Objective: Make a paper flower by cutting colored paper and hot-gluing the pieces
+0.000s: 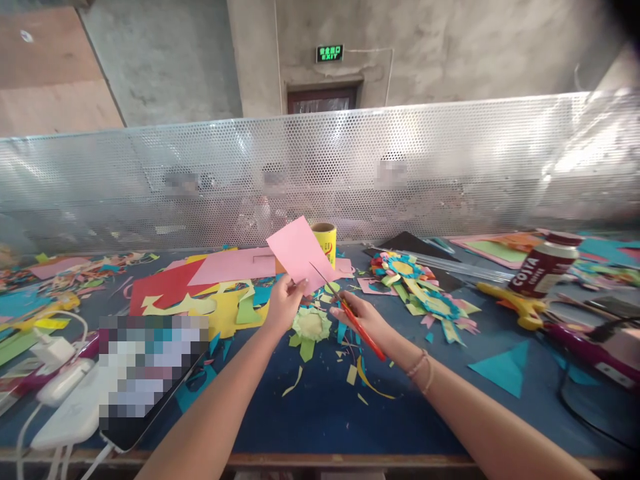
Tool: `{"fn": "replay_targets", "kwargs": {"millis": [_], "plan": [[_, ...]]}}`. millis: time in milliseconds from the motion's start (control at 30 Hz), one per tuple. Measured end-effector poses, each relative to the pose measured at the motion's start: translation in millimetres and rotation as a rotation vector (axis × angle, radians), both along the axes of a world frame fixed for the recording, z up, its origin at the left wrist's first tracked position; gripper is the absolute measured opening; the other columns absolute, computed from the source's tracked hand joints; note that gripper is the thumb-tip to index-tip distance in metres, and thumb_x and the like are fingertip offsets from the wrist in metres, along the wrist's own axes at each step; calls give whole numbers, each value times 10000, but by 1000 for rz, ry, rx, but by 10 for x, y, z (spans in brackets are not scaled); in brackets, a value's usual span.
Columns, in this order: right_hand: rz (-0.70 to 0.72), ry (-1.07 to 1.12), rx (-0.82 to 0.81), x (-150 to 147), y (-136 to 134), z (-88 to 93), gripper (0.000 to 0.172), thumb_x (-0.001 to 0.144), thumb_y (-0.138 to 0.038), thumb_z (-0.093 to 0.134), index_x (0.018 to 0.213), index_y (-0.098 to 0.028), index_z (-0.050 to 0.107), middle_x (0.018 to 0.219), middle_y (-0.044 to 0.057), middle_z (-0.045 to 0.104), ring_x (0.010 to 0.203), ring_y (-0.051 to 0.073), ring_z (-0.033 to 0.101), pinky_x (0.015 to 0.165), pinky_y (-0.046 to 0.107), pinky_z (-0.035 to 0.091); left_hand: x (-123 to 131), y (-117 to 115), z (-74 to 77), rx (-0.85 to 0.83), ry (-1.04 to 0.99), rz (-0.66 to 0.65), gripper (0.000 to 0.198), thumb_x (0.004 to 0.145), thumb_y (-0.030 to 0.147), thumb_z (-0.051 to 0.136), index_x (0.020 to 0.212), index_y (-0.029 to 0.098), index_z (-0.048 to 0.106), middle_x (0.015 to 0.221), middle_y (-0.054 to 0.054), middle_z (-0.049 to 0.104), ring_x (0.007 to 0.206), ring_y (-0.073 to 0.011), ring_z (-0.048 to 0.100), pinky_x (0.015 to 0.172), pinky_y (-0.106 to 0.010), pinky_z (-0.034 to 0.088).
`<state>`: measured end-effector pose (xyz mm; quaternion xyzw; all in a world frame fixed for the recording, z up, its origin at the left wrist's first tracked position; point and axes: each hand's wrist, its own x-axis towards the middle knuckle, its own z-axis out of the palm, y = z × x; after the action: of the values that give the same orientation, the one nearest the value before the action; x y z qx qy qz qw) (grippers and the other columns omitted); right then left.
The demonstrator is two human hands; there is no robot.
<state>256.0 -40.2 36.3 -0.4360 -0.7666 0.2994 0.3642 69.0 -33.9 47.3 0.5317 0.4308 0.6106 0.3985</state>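
My left hand (286, 301) pinches the lower edge of a pink sheet of paper (296, 248), holding it tilted above the table. My right hand (367, 321) is closed round red-handled scissors (369, 339). Their blades lie across the paper's lower right part; I cannot tell whether they cut into it. Below the hands, a pale green paper rosette (311, 325) with green tails rests on the table among small scraps. Behind the paper stands a yellow roll (326, 241), partly hidden.
Several finished rosettes (415, 287) lie to the right, near a Costa bottle (545, 263) and a yellow-and-purple glue gun (565, 333). At left are a phone (145, 393) and a white power bank (67, 410) with cables. A perforated metal screen (320, 157) borders the far side.
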Motion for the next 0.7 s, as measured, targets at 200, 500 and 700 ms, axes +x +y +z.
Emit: {"fn": "replay_targets", "kwargs": {"millis": [200, 500, 700], "plan": [[24, 8, -37, -5, -12, -1, 369, 770, -528, 530, 889, -179, 552, 654, -23, 470, 592, 110, 388, 541, 245, 333, 3, 0, -8, 19, 0, -4, 291, 704, 417, 652, 823, 159, 587, 712, -39, 658, 551, -164, 621, 495, -259, 506], [29, 59, -54, -3, 2, -39, 337, 755, -497, 569, 886, -186, 559, 713, 0, 541, 638, 126, 463, 564, 240, 386, 16, -23, 8, 9, 1, -7, 265, 705, 398, 652, 806, 163, 580, 707, -33, 657, 563, -160, 623, 499, -245, 499], [24, 84, -53, -6, -3, -41, 321, 738, -492, 584, 829, -187, 538, 751, 8, 569, 645, 127, 478, 565, 238, 395, 22, -22, 12, -1, -31, -2, 265, 695, 386, 662, 794, 158, 570, 703, -29, 652, 541, -150, 612, 490, -243, 490]]}}
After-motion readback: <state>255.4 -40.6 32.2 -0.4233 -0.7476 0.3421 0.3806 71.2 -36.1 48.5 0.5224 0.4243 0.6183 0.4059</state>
